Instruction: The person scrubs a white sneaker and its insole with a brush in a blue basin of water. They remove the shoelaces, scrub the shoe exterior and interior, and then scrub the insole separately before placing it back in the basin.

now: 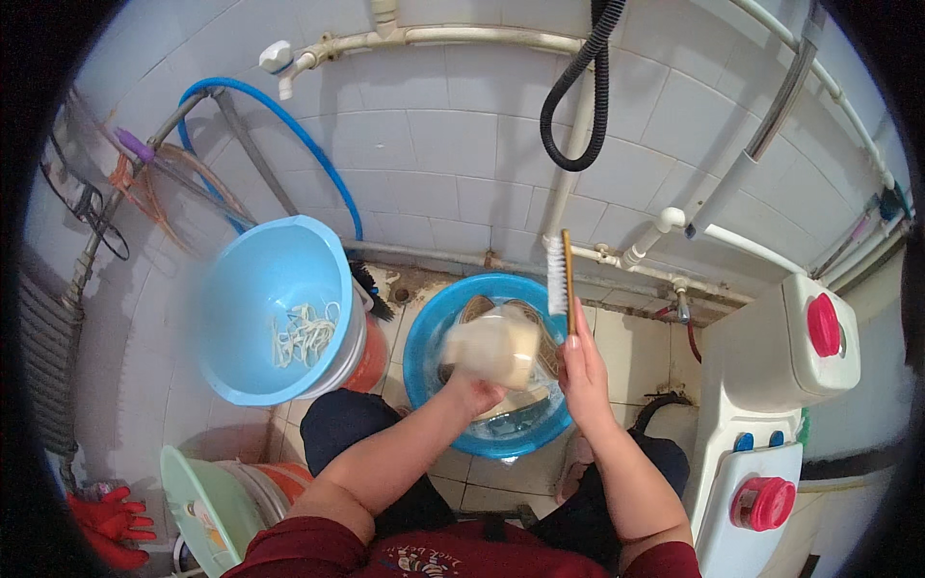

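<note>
A pale cream object [491, 345], smeared by motion, is gripped in my left hand [472, 390] over a blue basin [501, 449]. Its kind is hard to make out. My right hand [584, 374] is wrapped round the wooden handle of a scrub brush [565, 289], held upright at the basin's right rim with its white bristles facing left. Brown-patterned shoes [549, 354] lie in the basin water, partly hidden by the cream object and my left hand.
Left of the basin, a light-blue basin [236, 332] with white laces [306, 332] rests on a bucket. A green tub [188, 491] stands nearer. White jugs with red caps [747, 356] flank my right side. Pipes [453, 36] and a black hose [551, 116] line the tiled wall.
</note>
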Demonstrator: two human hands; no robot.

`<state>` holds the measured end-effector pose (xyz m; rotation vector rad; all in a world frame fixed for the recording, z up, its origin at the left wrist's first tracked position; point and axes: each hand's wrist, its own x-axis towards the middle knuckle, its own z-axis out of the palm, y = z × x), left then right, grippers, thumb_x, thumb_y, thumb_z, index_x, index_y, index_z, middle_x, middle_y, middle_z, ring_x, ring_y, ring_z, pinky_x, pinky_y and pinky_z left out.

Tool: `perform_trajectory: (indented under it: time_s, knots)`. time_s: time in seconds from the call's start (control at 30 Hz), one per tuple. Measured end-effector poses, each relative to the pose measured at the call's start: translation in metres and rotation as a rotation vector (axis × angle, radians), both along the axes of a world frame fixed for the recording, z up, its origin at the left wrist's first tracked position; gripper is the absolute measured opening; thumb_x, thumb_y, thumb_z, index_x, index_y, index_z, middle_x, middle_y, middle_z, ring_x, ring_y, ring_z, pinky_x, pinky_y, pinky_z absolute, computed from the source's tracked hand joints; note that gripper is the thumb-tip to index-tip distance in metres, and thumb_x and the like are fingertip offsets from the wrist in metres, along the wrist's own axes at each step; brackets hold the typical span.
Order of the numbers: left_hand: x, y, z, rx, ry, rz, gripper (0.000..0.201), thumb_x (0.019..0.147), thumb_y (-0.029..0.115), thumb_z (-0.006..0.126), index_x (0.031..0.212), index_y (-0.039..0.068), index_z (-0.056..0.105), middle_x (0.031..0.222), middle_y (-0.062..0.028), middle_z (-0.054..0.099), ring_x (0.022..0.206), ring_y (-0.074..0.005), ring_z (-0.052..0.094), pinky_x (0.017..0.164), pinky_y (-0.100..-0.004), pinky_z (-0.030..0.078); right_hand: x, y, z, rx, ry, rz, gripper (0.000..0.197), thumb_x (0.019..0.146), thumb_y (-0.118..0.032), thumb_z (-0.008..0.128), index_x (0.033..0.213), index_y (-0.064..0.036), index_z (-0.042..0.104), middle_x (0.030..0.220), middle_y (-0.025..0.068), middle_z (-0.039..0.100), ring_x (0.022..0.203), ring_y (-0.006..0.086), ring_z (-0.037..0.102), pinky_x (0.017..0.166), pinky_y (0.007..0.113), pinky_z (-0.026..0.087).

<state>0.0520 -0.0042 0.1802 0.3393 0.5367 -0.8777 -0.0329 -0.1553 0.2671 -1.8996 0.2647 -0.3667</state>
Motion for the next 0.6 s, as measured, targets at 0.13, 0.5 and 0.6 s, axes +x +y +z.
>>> perform_trajectory:
  time_s: [0.13, 0.5, 0.6]
  knots:
    - [0.015, 0.003, 0.004, -0.374, -0.624, -0.047, 0.057, 0.09, 0.041, 0.054, 0.136, 0.011, 0.037, 0.126, -0.015, 0.046, 0.108, -0.0258, 0.052, 0.088, -0.0357, 0.052, -0.032, 0.017, 0.023, -0.324, -0.13, 0.277, 0.053, 0.092, -0.021, 0.051, 0.142, -0.0162, 0.036, 0.095, 0.0097, 0.057, 0.076, 0.0315, 0.059, 0.068, 0.04, 0.051]
    - [-0.003, 0.003, 0.031, -0.791, -0.236, -0.394, 0.063, 0.085, 0.043, 0.061, 0.132, 0.006, 0.042, 0.106, -0.0205, 0.051, 0.075, -0.0226, 0.055, 0.056, -0.028, 0.049, 0.005, -0.014, 0.024, -0.777, 0.181, -0.001, 0.052, 0.093, -0.027, 0.049, 0.142, -0.0276, 0.034, 0.079, 0.0163, 0.059, 0.061, 0.0331, 0.061, 0.054, 0.044, 0.052]
    - [0.001, 0.015, 0.014, -0.574, -0.19, -0.27, 0.065, 0.084, 0.046, 0.061, 0.131, 0.006, 0.043, 0.1, -0.0181, 0.051, 0.073, -0.0207, 0.053, 0.06, -0.0283, 0.049, -0.008, -0.005, 0.021, -0.711, 0.154, 0.074, 0.053, 0.094, -0.028, 0.049, 0.143, -0.027, 0.032, 0.075, 0.0187, 0.06, 0.061, 0.0362, 0.062, 0.054, 0.046, 0.052]
